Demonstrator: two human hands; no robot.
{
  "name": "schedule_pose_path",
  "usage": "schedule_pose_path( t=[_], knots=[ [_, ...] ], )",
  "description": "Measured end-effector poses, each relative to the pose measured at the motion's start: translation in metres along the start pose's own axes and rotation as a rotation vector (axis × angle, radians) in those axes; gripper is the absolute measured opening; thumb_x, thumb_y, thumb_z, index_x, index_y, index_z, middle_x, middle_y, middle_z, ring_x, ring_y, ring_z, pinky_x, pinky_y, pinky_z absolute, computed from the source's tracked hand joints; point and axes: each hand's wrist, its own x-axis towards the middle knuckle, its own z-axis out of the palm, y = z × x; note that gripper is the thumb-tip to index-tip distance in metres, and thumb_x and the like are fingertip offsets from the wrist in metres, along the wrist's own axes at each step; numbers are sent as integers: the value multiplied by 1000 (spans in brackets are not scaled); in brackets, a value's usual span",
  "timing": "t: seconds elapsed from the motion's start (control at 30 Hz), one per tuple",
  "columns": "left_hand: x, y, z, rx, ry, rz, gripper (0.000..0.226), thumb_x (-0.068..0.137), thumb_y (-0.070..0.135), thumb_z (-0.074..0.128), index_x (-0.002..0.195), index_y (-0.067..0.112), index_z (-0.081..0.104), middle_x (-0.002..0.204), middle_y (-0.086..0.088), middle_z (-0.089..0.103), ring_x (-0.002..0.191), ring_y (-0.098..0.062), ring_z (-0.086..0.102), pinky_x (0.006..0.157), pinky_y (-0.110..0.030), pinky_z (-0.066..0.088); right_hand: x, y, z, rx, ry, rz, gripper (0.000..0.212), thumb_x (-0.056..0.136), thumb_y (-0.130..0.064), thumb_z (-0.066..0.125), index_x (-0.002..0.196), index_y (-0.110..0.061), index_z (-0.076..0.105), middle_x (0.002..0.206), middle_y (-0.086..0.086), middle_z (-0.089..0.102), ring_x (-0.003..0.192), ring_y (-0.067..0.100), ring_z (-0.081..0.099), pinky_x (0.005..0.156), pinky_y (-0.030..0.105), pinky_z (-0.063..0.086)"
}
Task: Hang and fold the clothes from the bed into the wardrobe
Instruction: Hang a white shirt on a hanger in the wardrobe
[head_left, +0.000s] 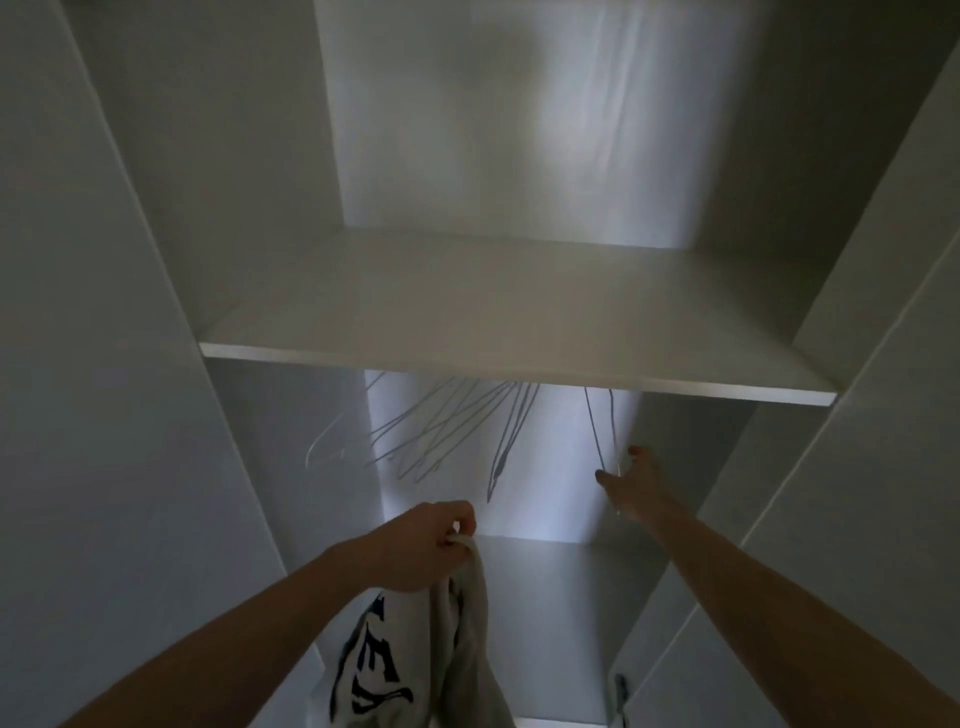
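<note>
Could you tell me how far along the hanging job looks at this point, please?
No clothes hang yet: the hangers under the shelf are bare. The left hand grips a printed garment; the right hand reaches one hanger. Hanging it remains.

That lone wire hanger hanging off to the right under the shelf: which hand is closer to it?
Right. The right hand reaches up to the lone wire hanger, fingertips at its lower end. The left hand is lower and further left, gripping a white printed garment.

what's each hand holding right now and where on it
Left hand: grip on the white printed garment at its bunched top edge. Right hand: touches a wire hanger, hold unclear.
</note>
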Motion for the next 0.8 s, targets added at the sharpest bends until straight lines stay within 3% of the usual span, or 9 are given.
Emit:
schedule_pose_path(
  t=[0.13,0.23,0.37,0.47,0.57,0.67,0.8],
  knots=[
    [7,-12,-1,-13,42,-107,26,98,19,52,80,35,44,54,13,50,43,-4,38,44,-17,33,43,5,12,-197,4,36,81,96,-28,69,157,-3,23,160,24,30,146,42,35,119,51,34],
    [5,-20,-3,11,94,-188,27,97,22,52,78,40,44,55,11,52,42,-5,37,44,-17,32,61,14,20,-216,-13,41,69,99,-22,64,152,6,30,155,29,37,143,42,40,118,43,34],
    [-2,-27,-10,37,183,-280,23,93,24,51,78,41,45,63,4,55,50,-9,40,49,-25,36,78,22,23,-79,-75,84,34,102,-9,53,134,3,56,135,26,59,126,40,56,101,36,45],
    [-8,-30,-17,-9,251,-335,16,90,23,50,80,35,48,65,3,56,53,-11,42,52,-28,38,82,18,24,-7,-57,20,29,104,-8,46,115,2,70,121,25,68,112,41,63,88,37,48],
    [-10,-32,-22,-52,335,-376,17,89,17,49,79,32,50,62,5,53,51,-8,38,49,-23,35,72,12,28,206,49,18,33,104,-3,41,107,7,72,108,22,69,98,37,63,82,35,45],
    [-11,-35,-21,-58,390,-405,17,94,20,53,80,30,51,68,5,55,53,-7,41,49,-19,36,52,11,34,430,137,70,28,104,-2,43,108,12,67,90,15,60,73,26,56,67,30,41],
    [-10,-39,-15,-89,382,-419,8,98,22,57,90,22,57,75,5,54,51,-4,41,47,-14,34,33,11,19,456,138,42,21,103,-2,43,104,-2,65,79,9,57,67,21,52,56,21,42]
  ],
)
